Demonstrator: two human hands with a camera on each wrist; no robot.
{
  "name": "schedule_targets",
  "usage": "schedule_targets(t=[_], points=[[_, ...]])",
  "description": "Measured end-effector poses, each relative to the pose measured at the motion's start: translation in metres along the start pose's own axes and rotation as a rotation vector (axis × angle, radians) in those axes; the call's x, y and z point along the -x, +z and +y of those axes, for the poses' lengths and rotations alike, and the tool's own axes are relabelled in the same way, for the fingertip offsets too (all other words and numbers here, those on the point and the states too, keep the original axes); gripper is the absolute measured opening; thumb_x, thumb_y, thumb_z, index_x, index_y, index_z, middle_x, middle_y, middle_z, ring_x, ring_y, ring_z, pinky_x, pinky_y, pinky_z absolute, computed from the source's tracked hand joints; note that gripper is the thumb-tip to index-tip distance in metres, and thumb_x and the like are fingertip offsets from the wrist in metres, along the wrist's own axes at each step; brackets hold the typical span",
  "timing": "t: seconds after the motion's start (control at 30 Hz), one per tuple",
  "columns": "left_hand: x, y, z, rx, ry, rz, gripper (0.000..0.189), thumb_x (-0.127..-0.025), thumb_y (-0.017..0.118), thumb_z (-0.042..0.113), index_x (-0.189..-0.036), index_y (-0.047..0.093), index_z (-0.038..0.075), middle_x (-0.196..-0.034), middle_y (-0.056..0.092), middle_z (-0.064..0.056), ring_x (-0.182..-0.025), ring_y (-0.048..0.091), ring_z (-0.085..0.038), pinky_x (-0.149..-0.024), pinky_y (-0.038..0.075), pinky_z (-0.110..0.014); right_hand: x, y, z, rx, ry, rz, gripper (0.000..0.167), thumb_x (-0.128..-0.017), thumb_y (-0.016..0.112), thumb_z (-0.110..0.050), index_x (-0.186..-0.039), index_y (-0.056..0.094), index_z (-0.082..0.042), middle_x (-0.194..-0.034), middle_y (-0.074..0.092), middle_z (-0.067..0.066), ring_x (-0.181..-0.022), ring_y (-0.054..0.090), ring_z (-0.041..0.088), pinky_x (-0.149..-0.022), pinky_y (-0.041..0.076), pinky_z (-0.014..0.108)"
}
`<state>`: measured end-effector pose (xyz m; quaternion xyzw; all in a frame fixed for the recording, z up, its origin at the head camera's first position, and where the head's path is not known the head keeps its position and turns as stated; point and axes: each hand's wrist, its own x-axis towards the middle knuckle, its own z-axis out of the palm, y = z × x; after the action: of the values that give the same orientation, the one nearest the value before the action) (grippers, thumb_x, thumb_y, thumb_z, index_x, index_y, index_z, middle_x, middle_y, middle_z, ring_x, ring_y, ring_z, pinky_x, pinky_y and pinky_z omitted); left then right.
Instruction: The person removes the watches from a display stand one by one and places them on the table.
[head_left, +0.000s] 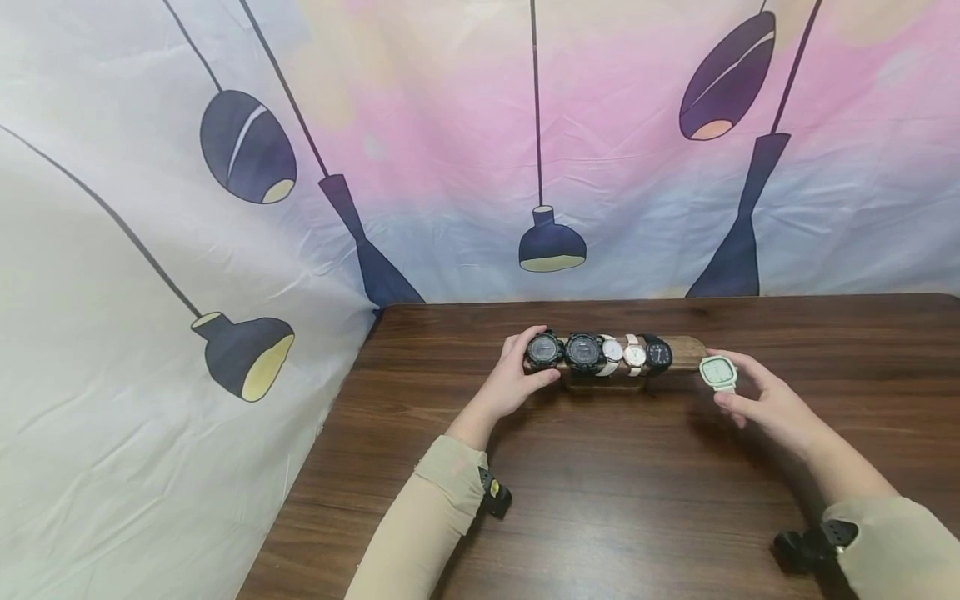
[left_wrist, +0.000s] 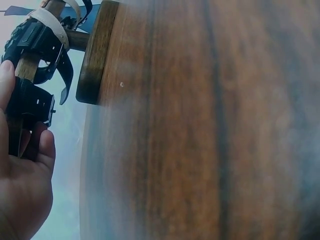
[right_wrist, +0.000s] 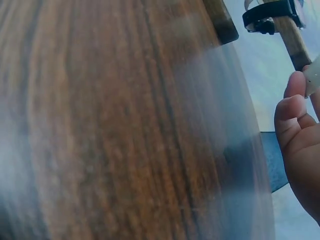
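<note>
A wooden watch stand (head_left: 684, 352) with a raised crossbar stands near the back of the table. My left hand (head_left: 512, 379) grips the bar's left end, beside a chunky black watch (head_left: 543, 349). Along the bar sit a second chunky black watch (head_left: 582, 353), two pale-strapped watches, one with a white face (head_left: 612, 350), and a squarish black watch (head_left: 658, 353). At the bar's right end, my right hand (head_left: 765, 404) pinches a mint-green watch (head_left: 718, 372) between thumb and fingers. In the right wrist view, that watch's strap (right_wrist: 313, 77) overlaps the tip of the bar.
The dark wood-grain table (head_left: 637, 483) stretches in front of the stand and to both sides. Behind it hangs a backdrop cloth (head_left: 450, 125) printed with lamps. Each forearm carries a black wrist camera, the left one (head_left: 495, 493) close above the tabletop.
</note>
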<state>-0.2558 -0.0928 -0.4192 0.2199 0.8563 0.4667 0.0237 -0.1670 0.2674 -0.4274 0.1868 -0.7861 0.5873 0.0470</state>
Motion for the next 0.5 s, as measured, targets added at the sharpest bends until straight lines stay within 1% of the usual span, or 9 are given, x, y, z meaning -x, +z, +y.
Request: schedule_targets(t=[0.17,0.27,0.4,0.5], points=[[-0.001,0.001,-0.001,0.027,-0.007,0.005,0.071,-0.083,0.072,0.033,-0.143,0.035,0.024,-0.133,0.033,-0.011,-0.115,0.043,-0.025,-0.095,0.037,-0.045,0.004,0.001,-0.001,0.001,0.021,-0.011,0.064,-0.086,0.059,0.009,-0.14,0.039,-0.021,-0.08,0.054,-0.004,-0.05,0.048,0.017,-0.048,0.042,0.031],[-0.002,0.0,-0.001,0.046,-0.017,0.011,0.071,-0.081,0.074,0.031,-0.142,0.038,0.022,-0.133,0.034,-0.009,-0.116,0.043,-0.024,-0.096,0.036,-0.045,0.005,0.004,-0.003,0.025,0.025,-0.011,0.064,-0.085,0.061,0.008,-0.139,0.04,-0.019,-0.079,0.054,-0.004,-0.049,0.047,0.017,-0.048,0.041,0.032],[-0.004,-0.002,0.0,0.048,-0.026,0.014,0.071,-0.08,0.076,0.031,-0.14,0.04,0.023,-0.132,0.035,-0.009,-0.115,0.044,-0.023,-0.096,0.036,-0.045,0.005,0.01,-0.007,0.055,0.027,-0.015,0.063,-0.084,0.064,0.006,-0.137,0.042,-0.018,-0.077,0.055,-0.004,-0.047,0.046,0.017,-0.046,0.042,0.032],[-0.004,-0.002,0.0,0.041,-0.026,0.015,0.071,-0.079,0.077,0.031,-0.14,0.041,0.024,-0.131,0.036,-0.008,-0.115,0.044,-0.023,-0.096,0.037,-0.044,0.004,0.015,-0.009,0.073,0.03,-0.017,0.061,-0.083,0.066,0.004,-0.135,0.042,-0.015,-0.077,0.055,-0.004,-0.047,0.046,0.017,-0.045,0.042,0.032]])
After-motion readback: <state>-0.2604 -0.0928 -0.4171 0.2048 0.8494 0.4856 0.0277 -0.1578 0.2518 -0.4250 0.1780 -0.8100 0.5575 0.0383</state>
